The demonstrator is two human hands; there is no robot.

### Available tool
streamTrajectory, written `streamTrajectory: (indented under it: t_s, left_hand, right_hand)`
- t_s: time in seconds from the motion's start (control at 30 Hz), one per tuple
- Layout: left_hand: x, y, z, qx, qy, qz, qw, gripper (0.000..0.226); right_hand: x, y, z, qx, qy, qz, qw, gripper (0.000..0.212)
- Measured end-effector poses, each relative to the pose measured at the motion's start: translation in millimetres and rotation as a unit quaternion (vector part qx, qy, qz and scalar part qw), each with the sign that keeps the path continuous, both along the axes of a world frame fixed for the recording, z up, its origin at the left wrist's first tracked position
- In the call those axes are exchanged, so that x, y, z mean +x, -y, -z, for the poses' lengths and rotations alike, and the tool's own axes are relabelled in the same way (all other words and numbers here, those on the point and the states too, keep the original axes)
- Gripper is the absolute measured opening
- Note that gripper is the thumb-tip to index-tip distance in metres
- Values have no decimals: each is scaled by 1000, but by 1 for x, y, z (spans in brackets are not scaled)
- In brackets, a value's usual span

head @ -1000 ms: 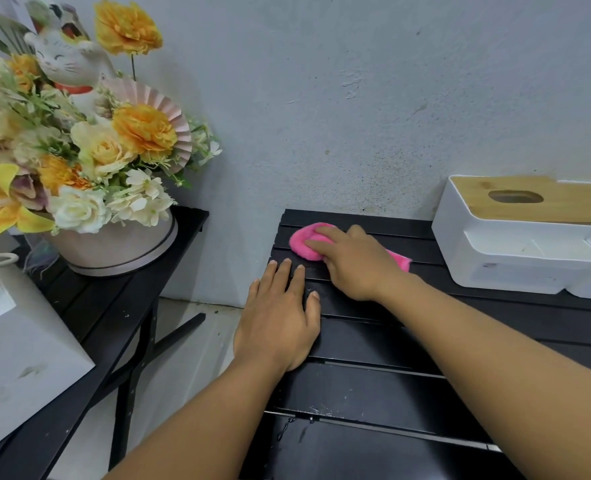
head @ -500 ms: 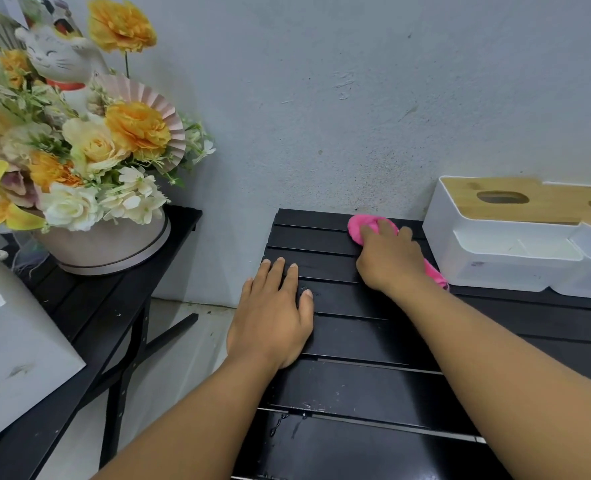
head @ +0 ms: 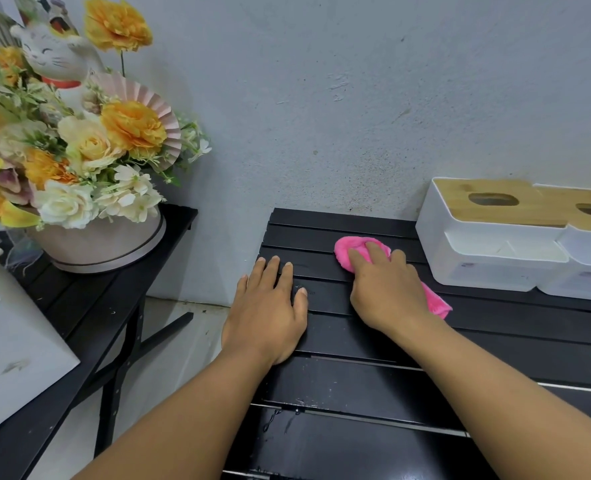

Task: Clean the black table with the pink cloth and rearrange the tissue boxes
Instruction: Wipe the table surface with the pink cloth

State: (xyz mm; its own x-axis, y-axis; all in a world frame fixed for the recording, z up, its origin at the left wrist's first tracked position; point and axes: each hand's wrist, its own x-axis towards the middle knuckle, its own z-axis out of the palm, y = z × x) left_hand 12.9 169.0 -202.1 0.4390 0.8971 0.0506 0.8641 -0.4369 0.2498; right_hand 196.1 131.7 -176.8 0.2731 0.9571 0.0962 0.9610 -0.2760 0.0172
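My right hand (head: 387, 289) presses the pink cloth (head: 347, 252) flat on the black slatted table (head: 356, 386), near the table's back edge. The cloth shows beyond my fingertips and again behind my wrist. My left hand (head: 266, 310) lies flat, fingers apart, on the table's left rear part, holding nothing. Two white tissue boxes with wooden lids stand side by side at the back right against the wall: the nearer one (head: 481, 244) and a second (head: 588, 258) partly cut off by the frame edge.
A second black table (head: 89, 306) stands to the left across a gap. It carries a pot of orange and white flowers (head: 89, 161) with a cat figurine (head: 51, 53) and a white box (head: 6, 348). A grey wall runs behind both tables.
My right hand swept the pink cloth from the left rear toward the tissue boxes, then back to the left a little. My left hand stayed flat in place.
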Motion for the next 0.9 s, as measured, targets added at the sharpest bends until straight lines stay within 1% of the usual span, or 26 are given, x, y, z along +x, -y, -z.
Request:
streamTrajectory:
  t_s: [0.1, 0.2, 0.27, 0.33, 0.4, 0.47, 0.6, 0.63, 0.67, 0.7, 0.77, 0.83, 0.87, 0.9]
  left_hand:
    - [0, 1, -1, -5, -8, 2, 1000, 60]
    - [0, 1, -2, -12, -13, 5, 1000, 61]
    - [-1, 0, -1, -12, -20, 4, 1000, 61]
    - [0, 0, -1, -7, -30, 4, 1000, 61]
    - [0, 0, -1, -2, -37, 3, 999, 61]
    - [1, 0, -2, -1, -42, 5, 999, 61]
    - [1, 0, -2, -1, -46, 11, 999, 61]
    - [1, 0, -2, 0, -45, 11, 999, 61]
    - [1, -1, -2, 0, -43, 11, 999, 61]
    - [1, -1, -1, 0, -41, 11, 999, 61]
    - [2, 0, -1, 0, -38, 9, 999, 61]
    - [2, 1, -2, -3, -36, 8, 999, 61]
    - [2, 1, -2, -4, -34, 8, 999, 61]
    - [2, 0, -2, -6, -33, 8, 999, 61]
  right_hand:
    - [11, -16, -4, -15, -22, 26, 999, 48]
    - [21, -29, -7, -29, -51, 63, 996, 52]
    - [18, -30, -7, -25, -50, 66, 996, 54]
    - [8, -22, -4, -13, -31, 39, 999, 54]
    - [3, -12, 1, 0, -9, -9, 1000, 54]
    - [11, -10, 0, 1, -11, -18, 1000, 53]
    - [41, -29, -7, -35, -58, 112, 991, 54]
    - [39, -32, -8, -36, -63, 127, 989, 53]
    - [32, -34, -8, -29, -63, 123, 990, 53]
    - [22, -33, -7, -18, -56, 98, 993, 53]
    - [-1, -23, -1, 1, -23, 4, 1000, 53]
    - [-8, -13, 6, 13, -6, -76, 997, 54]
    - [-2, -14, 6, 16, -6, -89, 996, 52]
    - [7, -17, 5, 20, -8, -80, 997, 50]
